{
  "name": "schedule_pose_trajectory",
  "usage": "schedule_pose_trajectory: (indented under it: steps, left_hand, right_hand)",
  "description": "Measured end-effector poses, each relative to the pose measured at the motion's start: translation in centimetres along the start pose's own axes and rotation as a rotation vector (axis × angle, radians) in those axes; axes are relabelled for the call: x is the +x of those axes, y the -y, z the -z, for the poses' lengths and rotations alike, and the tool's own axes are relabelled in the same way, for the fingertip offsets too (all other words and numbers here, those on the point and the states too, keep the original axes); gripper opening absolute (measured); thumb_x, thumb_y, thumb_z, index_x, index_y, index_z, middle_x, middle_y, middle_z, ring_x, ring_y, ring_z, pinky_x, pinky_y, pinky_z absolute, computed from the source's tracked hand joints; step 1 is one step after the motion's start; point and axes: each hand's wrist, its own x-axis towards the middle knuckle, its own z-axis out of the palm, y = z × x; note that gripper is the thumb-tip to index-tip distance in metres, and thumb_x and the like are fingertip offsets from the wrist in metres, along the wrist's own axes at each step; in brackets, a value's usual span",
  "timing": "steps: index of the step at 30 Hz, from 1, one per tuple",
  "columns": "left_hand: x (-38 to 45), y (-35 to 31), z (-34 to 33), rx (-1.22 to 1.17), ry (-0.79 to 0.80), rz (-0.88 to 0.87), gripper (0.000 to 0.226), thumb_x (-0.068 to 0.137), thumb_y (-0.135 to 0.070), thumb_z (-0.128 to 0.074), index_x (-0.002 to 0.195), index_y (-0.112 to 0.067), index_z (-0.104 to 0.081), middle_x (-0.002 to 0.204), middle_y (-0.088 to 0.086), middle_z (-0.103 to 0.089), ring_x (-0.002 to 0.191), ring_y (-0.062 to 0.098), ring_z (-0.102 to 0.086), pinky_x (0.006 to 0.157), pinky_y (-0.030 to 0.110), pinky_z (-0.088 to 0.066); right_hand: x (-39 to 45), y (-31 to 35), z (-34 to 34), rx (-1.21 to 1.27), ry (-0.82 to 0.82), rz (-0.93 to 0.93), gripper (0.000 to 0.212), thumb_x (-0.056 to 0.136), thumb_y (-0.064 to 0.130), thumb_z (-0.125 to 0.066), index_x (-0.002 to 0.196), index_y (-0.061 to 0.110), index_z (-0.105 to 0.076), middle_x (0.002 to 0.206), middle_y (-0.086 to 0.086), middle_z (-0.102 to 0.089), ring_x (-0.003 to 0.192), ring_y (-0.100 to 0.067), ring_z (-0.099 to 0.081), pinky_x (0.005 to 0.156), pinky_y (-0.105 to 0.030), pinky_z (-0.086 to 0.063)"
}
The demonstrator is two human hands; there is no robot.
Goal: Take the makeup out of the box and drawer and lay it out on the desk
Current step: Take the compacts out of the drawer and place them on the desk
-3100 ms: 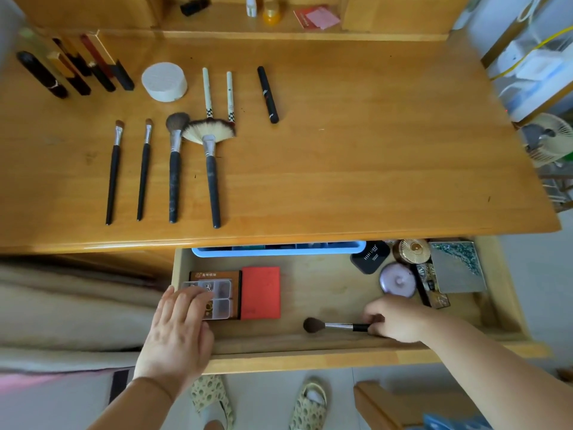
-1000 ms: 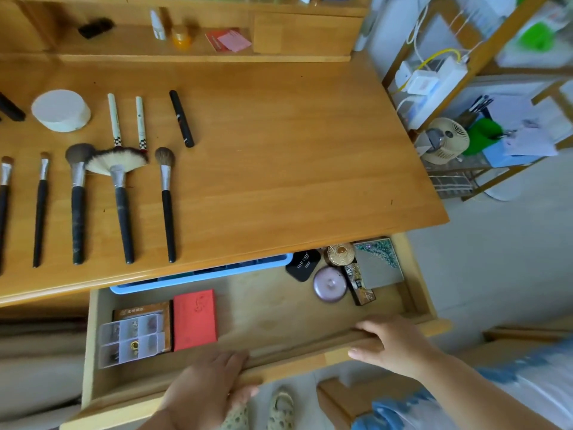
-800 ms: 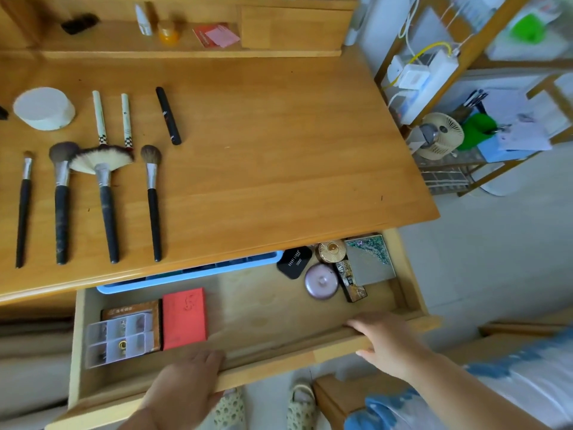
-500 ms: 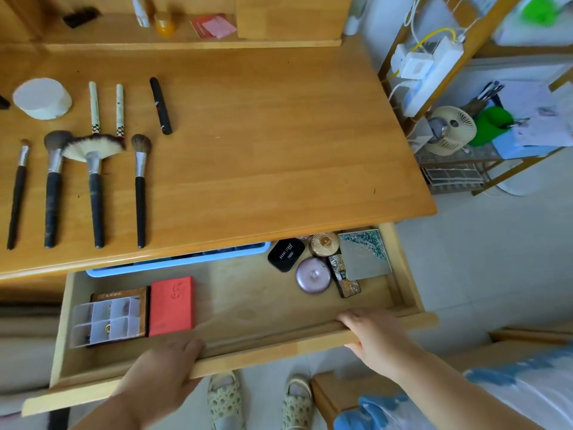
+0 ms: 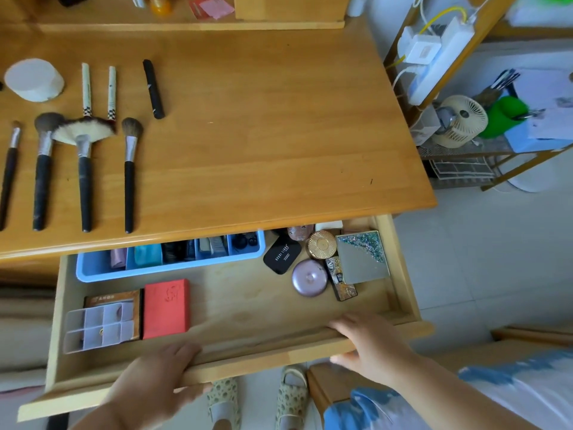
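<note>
The wooden drawer (image 5: 248, 308) stands pulled out under the desk (image 5: 263, 135). My left hand (image 5: 155, 383) grips its front rail (image 5: 263, 358) at the left; my right hand (image 5: 372, 342) grips the same rail at the right. Inside lie a blue tray (image 5: 93, 271) of small makeup items, a red box (image 5: 166, 308), a clear compartment case (image 5: 96, 327), a black compact (image 5: 282, 254), a gold round compact (image 5: 322, 245), a mauve round compact (image 5: 309, 277), a glittery square palette (image 5: 362, 257) and a narrow patterned palette (image 5: 341, 282). Several brushes (image 5: 83, 175) lie in a row on the desk.
A white round jar (image 5: 34, 80), two checkered pencils (image 5: 97, 88) and a black tube (image 5: 153, 88) lie behind the brushes. A side shelf with a small fan (image 5: 462, 122) and power strip (image 5: 440, 57) stands right of the desk. My slippered feet (image 5: 257, 401) are below the drawer.
The brush from the drawer now lies in the desk row. Both hands have moved to the front rail and pulled the drawer further out, uncovering the blue tray's contents.
</note>
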Motion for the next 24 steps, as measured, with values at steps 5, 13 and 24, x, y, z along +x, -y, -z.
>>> schedule_pose_trajectory:
  steps: [5,13,24]
  left_hand:
    - [0.9,-0.9,0.3,-0.412,-0.190,0.351,0.020,0.088,-0.053,-0.046,0.075,-0.042,-0.056,0.062,-0.009,-0.063,0.063,0.010,-0.059,0.057,0.026,-0.046]
    - [1.4,-1.5,-0.7,-0.222,-0.306,0.508,0.008,0.085,-0.030,-0.056,0.081,-0.036,-0.060,0.067,0.001,-0.067,0.064,0.032,-0.063,0.053,0.030,-0.043]
    - [1.4,-2.0,-0.8,-0.214,-0.344,0.507,0.007,0.081,-0.028,-0.061,0.076,-0.032,-0.060,0.064,0.001,-0.067,0.063,0.033,-0.064,0.052,0.029,-0.042]
  right_hand:
    - [1.3,-1.8,3.3,0.262,-0.132,-0.137,0.044,0.086,0.056,-0.050,0.121,0.030,-0.059,0.121,0.012,-0.063,0.109,-0.005,-0.058,0.089,-0.020,-0.043]
    - [7.7,-5.7,7.6,-0.334,-0.152,-0.197,0.099,0.075,0.040,-0.073,0.148,0.015,-0.011,0.152,-0.008,-0.026,0.139,-0.025,-0.026,0.115,-0.036,-0.019]
    - [7.4,-8.0,5.7,-0.542,-0.060,-0.103,0.129,0.059,0.040,-0.079,0.147,0.017,0.012,0.149,-0.008,-0.019,0.140,-0.025,-0.019,0.117,-0.037,0.003]
